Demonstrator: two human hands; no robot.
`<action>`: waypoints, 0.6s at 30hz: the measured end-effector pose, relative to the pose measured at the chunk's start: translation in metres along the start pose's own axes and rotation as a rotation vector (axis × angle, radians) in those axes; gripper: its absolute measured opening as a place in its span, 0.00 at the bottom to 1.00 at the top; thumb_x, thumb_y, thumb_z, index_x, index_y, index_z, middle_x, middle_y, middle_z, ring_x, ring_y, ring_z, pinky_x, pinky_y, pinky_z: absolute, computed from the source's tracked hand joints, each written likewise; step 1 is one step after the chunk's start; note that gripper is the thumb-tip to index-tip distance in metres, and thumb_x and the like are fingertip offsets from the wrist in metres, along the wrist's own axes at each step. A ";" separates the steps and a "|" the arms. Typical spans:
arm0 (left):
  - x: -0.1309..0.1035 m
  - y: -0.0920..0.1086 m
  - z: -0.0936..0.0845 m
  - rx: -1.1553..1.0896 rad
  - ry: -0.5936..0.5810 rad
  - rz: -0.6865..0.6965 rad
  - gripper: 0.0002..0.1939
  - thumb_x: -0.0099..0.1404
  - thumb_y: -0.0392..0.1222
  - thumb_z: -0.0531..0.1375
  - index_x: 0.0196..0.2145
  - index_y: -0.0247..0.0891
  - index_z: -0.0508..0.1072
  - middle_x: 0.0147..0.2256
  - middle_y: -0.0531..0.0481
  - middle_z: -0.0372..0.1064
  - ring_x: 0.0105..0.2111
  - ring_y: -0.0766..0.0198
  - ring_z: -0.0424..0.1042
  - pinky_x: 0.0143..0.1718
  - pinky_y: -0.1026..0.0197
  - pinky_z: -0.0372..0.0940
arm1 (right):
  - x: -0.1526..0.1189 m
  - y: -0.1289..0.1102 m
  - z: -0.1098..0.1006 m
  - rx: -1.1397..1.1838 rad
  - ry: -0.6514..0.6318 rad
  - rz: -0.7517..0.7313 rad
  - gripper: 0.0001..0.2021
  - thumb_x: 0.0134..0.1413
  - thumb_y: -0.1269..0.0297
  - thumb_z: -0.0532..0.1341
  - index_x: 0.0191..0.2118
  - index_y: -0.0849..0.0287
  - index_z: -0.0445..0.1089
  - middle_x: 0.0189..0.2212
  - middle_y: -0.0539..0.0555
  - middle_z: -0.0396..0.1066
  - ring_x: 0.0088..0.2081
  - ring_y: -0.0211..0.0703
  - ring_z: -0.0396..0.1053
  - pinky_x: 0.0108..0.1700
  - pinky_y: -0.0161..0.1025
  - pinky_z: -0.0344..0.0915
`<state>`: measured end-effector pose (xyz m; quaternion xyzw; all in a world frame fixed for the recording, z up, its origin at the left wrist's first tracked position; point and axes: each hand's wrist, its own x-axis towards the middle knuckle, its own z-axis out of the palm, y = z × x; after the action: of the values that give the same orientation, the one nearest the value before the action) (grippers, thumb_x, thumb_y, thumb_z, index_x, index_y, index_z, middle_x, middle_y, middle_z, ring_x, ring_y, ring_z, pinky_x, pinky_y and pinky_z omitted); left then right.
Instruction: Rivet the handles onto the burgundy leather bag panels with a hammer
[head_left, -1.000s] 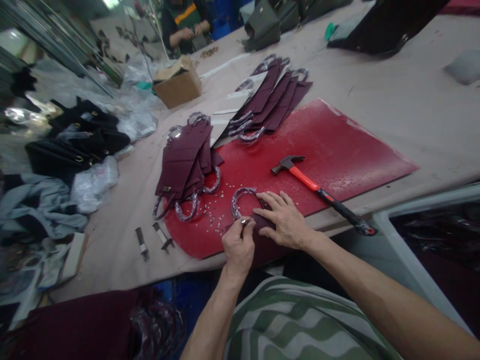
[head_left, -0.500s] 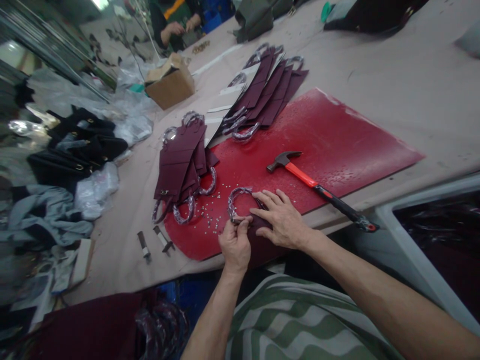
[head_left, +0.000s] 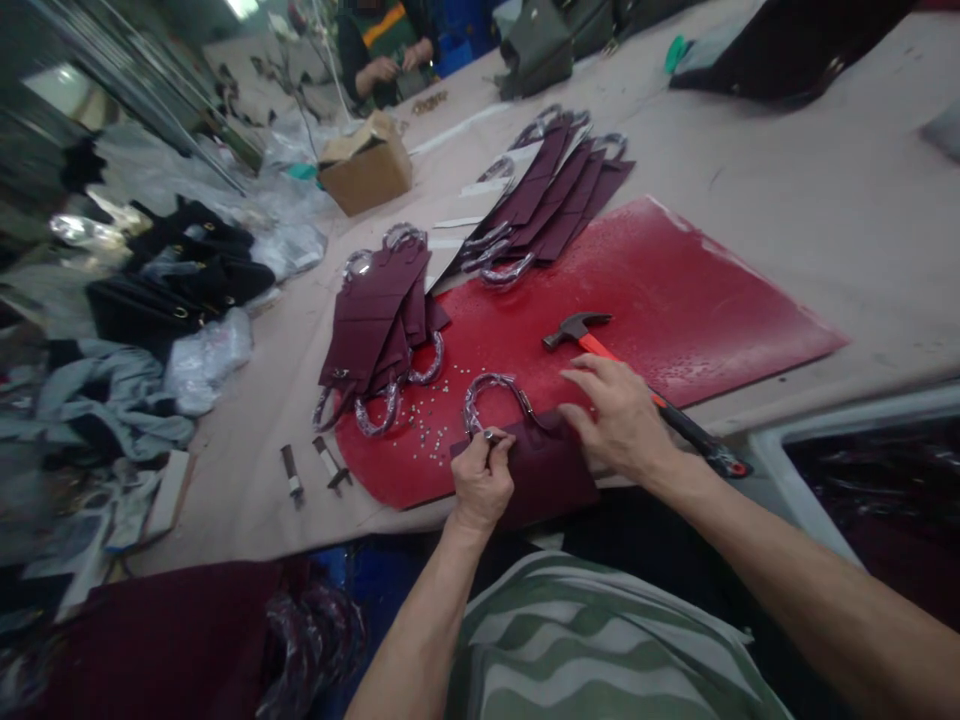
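A maroon panel (head_left: 551,470) lies over the front edge of the red mat (head_left: 697,290), its plastic-wrapped handle (head_left: 487,385) arching away from me. At the handle's left end, my left hand (head_left: 484,475) pinches a small metal tool upright against the panel. Lifted beside the panel's right side, my right hand (head_left: 622,415) has its fingers apart and nothing in them. Just beyond it lies a claw hammer (head_left: 592,342) with an orange and black shaft, partly covered by that hand. Small metal bits (head_left: 427,430) are scattered on the mat left of the handle.
Stacked maroon panels (head_left: 375,320) sit at the mat's left, more (head_left: 555,190) at its far edge. Two metal tools (head_left: 291,475) rest on the table (head_left: 232,510). Behind are a cardboard box (head_left: 367,170) and a person's hands (head_left: 397,65). A white bin (head_left: 795,480) stands right.
My right hand has lifted off the panel and moved right toward the hammer, uncovering the panel and the handle's right end. My left hand stays at the handle's left end, with the small tool more upright.
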<state>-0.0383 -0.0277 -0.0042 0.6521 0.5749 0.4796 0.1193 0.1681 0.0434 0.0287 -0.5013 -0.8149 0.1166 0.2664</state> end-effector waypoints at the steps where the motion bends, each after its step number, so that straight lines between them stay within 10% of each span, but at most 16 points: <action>1: -0.001 0.000 0.001 0.000 0.006 0.009 0.07 0.69 0.34 0.56 0.34 0.37 0.74 0.29 0.50 0.76 0.30 0.65 0.77 0.35 0.67 0.69 | 0.000 0.007 -0.010 -0.137 -0.022 0.074 0.18 0.58 0.63 0.61 0.52 0.64 0.69 0.53 0.67 0.66 0.53 0.61 0.64 0.53 0.55 0.63; 6: -0.004 -0.004 0.004 -0.006 0.012 0.029 0.08 0.69 0.34 0.55 0.35 0.38 0.74 0.30 0.49 0.77 0.31 0.64 0.78 0.36 0.66 0.70 | 0.000 0.039 -0.043 -0.384 -0.289 0.355 0.05 0.57 0.65 0.59 0.36 0.61 0.67 0.32 0.61 0.67 0.34 0.51 0.67 0.35 0.43 0.61; 11: -0.007 -0.007 0.008 -0.009 0.040 0.026 0.07 0.69 0.35 0.55 0.36 0.38 0.74 0.31 0.48 0.77 0.32 0.62 0.78 0.37 0.65 0.71 | 0.006 0.029 -0.056 0.500 -0.428 0.772 0.07 0.49 0.66 0.61 0.28 0.56 0.60 0.21 0.48 0.58 0.21 0.38 0.57 0.22 0.35 0.55; 18: -0.009 -0.011 0.011 -0.042 0.025 0.007 0.07 0.69 0.35 0.55 0.36 0.38 0.74 0.31 0.47 0.77 0.33 0.62 0.79 0.39 0.64 0.72 | -0.009 -0.042 -0.084 0.584 -0.202 0.526 0.19 0.61 0.44 0.52 0.29 0.54 0.58 0.19 0.45 0.56 0.17 0.35 0.53 0.18 0.33 0.51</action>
<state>-0.0355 -0.0278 -0.0221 0.6455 0.5638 0.5000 0.1244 0.1859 0.0095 0.1149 -0.5821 -0.6136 0.4558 0.2773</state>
